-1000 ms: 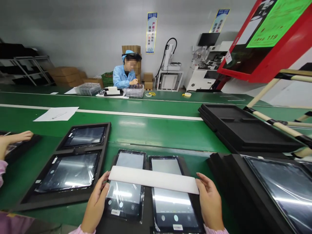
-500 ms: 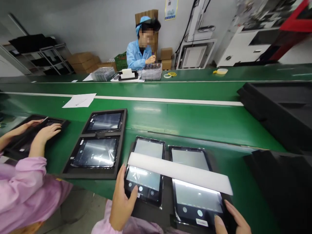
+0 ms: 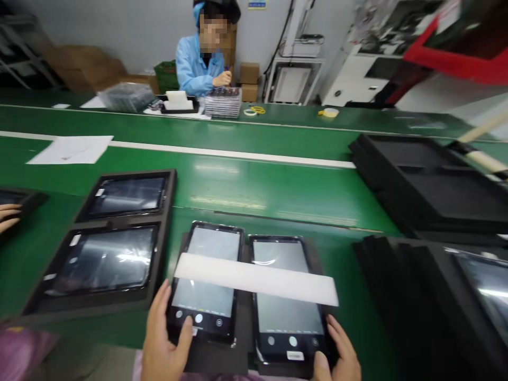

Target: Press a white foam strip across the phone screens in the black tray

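Note:
Two lit tablets lie side by side in a black foam tray (image 3: 244, 344) right in front of me. A white foam strip (image 3: 254, 279) lies across both screens. My left hand (image 3: 164, 344) grips the near left corner of the left tablet (image 3: 206, 283), thumb on its screen. My right hand (image 3: 337, 357) holds the near right corner of the right tablet (image 3: 283, 296), thumb on the lower bezel.
A second black tray with two tablets (image 3: 109, 246) sits to the left; a neighbour's hand (image 3: 8, 217) rests on another tray. Black foam trays (image 3: 428, 185) are stacked at right. Across the green conveyor (image 3: 257, 190) a person in blue (image 3: 198, 61) works.
My hands left the ends of the white strip and dropped to the tablets' near corners. The view swung left, then back right. The neighbour's hands drew back to the left.

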`<state>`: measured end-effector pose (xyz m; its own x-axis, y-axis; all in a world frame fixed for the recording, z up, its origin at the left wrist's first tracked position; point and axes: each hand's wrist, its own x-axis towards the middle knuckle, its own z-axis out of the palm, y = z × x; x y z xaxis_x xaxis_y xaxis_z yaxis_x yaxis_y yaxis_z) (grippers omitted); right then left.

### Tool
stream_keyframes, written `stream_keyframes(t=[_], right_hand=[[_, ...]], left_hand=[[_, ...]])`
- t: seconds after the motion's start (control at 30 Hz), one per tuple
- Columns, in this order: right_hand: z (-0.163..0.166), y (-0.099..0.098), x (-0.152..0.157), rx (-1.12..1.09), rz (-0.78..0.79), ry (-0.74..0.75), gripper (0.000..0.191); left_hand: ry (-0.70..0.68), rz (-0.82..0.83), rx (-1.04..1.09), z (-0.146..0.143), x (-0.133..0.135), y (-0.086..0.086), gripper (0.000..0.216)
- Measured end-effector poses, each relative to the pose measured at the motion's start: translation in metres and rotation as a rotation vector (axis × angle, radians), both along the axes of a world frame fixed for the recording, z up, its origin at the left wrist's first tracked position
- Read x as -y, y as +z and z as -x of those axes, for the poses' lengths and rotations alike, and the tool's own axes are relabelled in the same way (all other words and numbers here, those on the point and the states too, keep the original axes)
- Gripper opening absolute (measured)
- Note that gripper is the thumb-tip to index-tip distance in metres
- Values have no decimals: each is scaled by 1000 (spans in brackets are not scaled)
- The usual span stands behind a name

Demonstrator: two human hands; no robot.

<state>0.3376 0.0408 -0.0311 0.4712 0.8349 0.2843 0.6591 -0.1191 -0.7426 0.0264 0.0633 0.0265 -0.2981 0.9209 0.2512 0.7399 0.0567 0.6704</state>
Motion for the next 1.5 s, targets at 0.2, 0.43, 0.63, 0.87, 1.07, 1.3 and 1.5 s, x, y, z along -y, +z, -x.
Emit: stream_keyframes(t=[0.2, 0.43, 0.63, 0.87, 1.07, 1.3, 1.5], right_hand=[[9, 6, -7, 157, -132, 35, 38], [10, 23, -14, 174, -158, 58, 41], [9, 32, -13, 203, -83, 78, 51], [10, 35, -16, 239, -17, 68, 66], [9, 32, -10, 227, -35, 63, 71], [6, 30, -3, 172, -12, 97, 70], [6, 29, -2, 151, -29, 111, 66]], left_hand=[[-26, -15, 33, 2, -21, 1, 73], [-68, -9, 35, 3, -30, 1, 78], [-109, -32, -7, 4, -29, 1, 78], [-118, -56, -33, 2, -28, 2, 76], [-115, -42, -23, 1, -19, 0, 74], [-66, 51, -30, -5, -13, 5, 75], [-76, 11, 44, -2, -11, 2, 65]])
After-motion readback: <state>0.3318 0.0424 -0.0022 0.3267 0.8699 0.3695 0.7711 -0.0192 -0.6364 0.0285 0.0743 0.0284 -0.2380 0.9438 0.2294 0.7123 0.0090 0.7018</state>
